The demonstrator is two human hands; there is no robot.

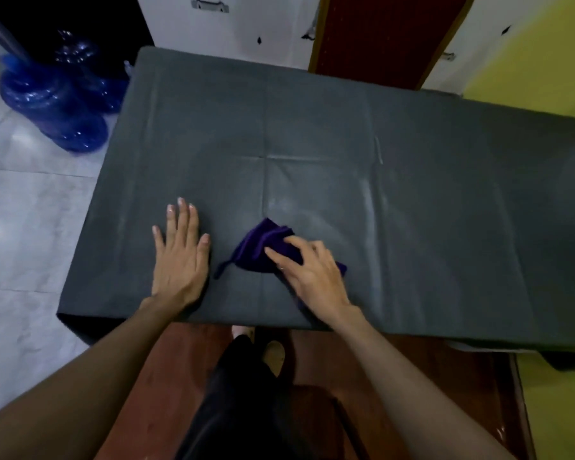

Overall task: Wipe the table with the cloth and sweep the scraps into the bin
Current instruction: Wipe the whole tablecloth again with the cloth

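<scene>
Left hand point(180, 257) lies flat, fingers spread, on the near table point(412, 200); right hand point(312, 270) curls over the bunched purple cloth point(259, 247) just beside it, hiding the cloth's right part.

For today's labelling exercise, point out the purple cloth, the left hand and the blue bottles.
purple cloth point(258, 247): head view, on its bunched folds.
left hand point(180, 257): head view, on its back.
blue bottles point(52, 104): head view, on the nearest bottle's body.
</scene>
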